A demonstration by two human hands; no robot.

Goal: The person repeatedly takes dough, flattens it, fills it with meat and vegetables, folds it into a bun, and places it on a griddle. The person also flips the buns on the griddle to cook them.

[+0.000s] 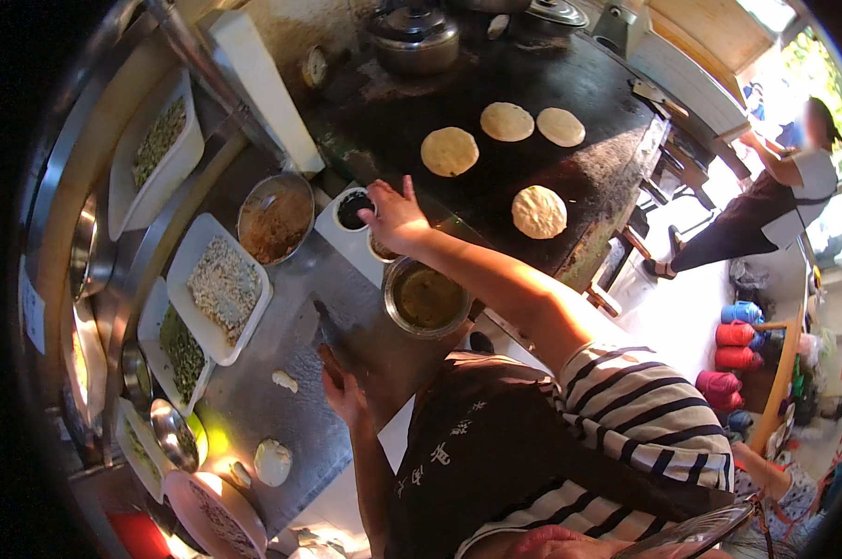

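My right hand reaches over a white holder, its fingers spread beside a small cup of dark contents. Partly under my wrist sits a second small cup. A metal bowl of brownish-green liquid stands below my right forearm. My left hand hovers at the edge of the metal counter, fingers partly curled in shadow and nothing visible in it. Near it on the counter lie a small scrap of dough and a round dough piece.
Several flatbreads lie on a dark griddle, with a lidded metal pot behind. Left are a bowl of brown filling and white trays of chopped filling. Another person stands at right, beyond the griddle; thermos flasks stand nearby.
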